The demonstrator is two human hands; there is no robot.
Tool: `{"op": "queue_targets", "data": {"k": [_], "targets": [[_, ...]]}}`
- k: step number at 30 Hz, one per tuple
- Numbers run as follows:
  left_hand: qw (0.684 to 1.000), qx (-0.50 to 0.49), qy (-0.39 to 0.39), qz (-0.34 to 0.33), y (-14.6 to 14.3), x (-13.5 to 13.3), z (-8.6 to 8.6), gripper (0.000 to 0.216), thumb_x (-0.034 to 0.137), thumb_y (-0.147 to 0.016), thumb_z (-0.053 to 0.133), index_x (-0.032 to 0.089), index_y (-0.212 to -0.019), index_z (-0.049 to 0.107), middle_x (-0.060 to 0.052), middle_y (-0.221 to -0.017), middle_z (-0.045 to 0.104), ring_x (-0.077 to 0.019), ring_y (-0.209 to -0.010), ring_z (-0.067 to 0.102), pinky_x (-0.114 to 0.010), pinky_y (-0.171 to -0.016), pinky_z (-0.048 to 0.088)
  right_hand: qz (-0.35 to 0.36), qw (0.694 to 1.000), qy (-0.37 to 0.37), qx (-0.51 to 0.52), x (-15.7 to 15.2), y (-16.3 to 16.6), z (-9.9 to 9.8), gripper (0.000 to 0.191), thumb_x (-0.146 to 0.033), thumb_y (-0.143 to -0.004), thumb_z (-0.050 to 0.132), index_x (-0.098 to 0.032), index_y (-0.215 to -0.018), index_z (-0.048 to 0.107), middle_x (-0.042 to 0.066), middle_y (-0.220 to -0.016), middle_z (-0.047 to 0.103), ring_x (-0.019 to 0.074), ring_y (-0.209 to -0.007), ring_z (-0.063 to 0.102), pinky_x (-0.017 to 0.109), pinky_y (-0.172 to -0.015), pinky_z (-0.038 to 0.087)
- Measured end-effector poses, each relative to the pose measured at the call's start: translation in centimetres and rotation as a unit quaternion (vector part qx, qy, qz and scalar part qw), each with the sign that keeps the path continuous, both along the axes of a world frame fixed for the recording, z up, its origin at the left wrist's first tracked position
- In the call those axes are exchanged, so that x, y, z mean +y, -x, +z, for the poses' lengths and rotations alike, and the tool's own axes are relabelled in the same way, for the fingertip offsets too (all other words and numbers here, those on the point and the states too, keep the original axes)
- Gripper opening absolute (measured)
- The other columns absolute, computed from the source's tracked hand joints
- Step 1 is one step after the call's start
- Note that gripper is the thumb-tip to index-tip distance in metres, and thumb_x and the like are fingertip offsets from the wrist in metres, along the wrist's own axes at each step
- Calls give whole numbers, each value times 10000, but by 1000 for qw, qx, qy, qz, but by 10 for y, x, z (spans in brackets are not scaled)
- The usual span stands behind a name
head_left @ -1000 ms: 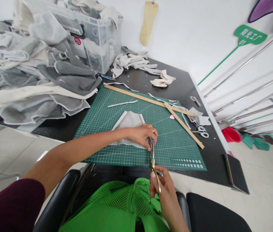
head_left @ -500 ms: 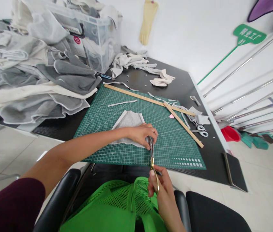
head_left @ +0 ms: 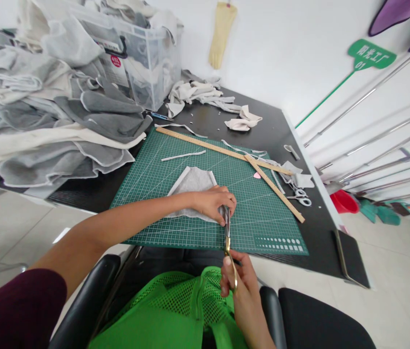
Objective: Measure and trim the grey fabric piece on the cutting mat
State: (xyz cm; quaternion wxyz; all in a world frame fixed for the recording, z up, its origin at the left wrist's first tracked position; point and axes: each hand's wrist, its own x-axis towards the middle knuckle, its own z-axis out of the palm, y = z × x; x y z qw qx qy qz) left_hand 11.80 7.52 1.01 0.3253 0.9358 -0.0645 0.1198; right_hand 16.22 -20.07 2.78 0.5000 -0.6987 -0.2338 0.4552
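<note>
A grey piece of fabric point(head_left: 195, 180) with pale edges lies on the green cutting mat point(head_left: 190, 237). My left hand point(head_left: 216, 202) is closed on its right edge, with the fingers bent over the cloth. From below, my right hand point(head_left: 243, 278) grips the gold handles of a pair of scissors point(head_left: 227, 237). The blades point away from me and their tips reach the cloth at my left fingertips. How far the blades are apart is hard to see, as the fingers partly cover the tips.
Two wooden rulers point(head_left: 205, 143) cross on the mat's far right. Grey-handled scissors point(head_left: 302, 198) and fabric scraps lie beside them. A large pile of cloth point(head_left: 63, 126) and a clear plastic bin point(head_left: 150, 63) stand at left. A phone-like dark slab point(head_left: 352, 259) rests at the table's right corner.
The view has shifted very slightly. Both hands, the scissors and the fabric stay nearly where they were.
</note>
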Motion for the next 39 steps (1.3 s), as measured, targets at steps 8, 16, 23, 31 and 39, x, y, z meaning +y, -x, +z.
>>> {"op": "queue_targets", "data": {"k": [8, 16, 23, 31, 39], "targets": [[1000, -6, -5, 8, -1, -2, -1, 296, 403, -728, 878, 260, -919, 703, 14, -1178, 656, -226, -1072, 490, -362, -948, 315, -7, 1000, 0, 9, -3, 0, -2, 452, -636, -904, 634, -238, -1103, 556, -62, -556, 511, 144, -514, 461, 264, -510, 383], [1000, -8, -11, 10, 0, -2, -1, 302, 415, -730, 879, 259, -915, 698, 18, -1167, 657, -225, -1070, 489, -359, -933, 316, -2, 1000, 3, 6, -5, 0, -3, 454, -633, -923, 612, -228, -1114, 537, -63, -573, 507, 133, -516, 452, 259, -511, 379], [1000, -9, -8, 14, -2, -2, -2, 336, 425, -711, 886, 252, -920, 687, 12, -1149, 667, -225, -1054, 500, -348, -905, 315, -14, 1000, -8, 8, -3, 3, -1, 500, -659, -888, 640, -219, -1107, 546, -65, -571, 512, 131, -508, 459, 254, -496, 394], [1000, -13, -11, 16, -2, -2, -1, 383, 462, -726, 875, 237, -938, 649, 5, -1116, 681, -229, -1042, 501, -330, -896, 315, -20, 1000, -15, 15, -2, 6, -1, 497, -655, -885, 646, -216, -1099, 553, -70, -575, 503, 118, -503, 451, 242, -492, 390], [1000, -14, -17, 16, -2, -2, -1, 391, 464, -727, 872, 236, -948, 645, -3, -1104, 679, -229, -1030, 503, -330, -903, 316, -12, 1000, -8, 2, -6, 5, -4, 481, -642, -916, 616, -217, -1129, 542, -68, -566, 514, 120, -511, 458, 239, -500, 387]]}}
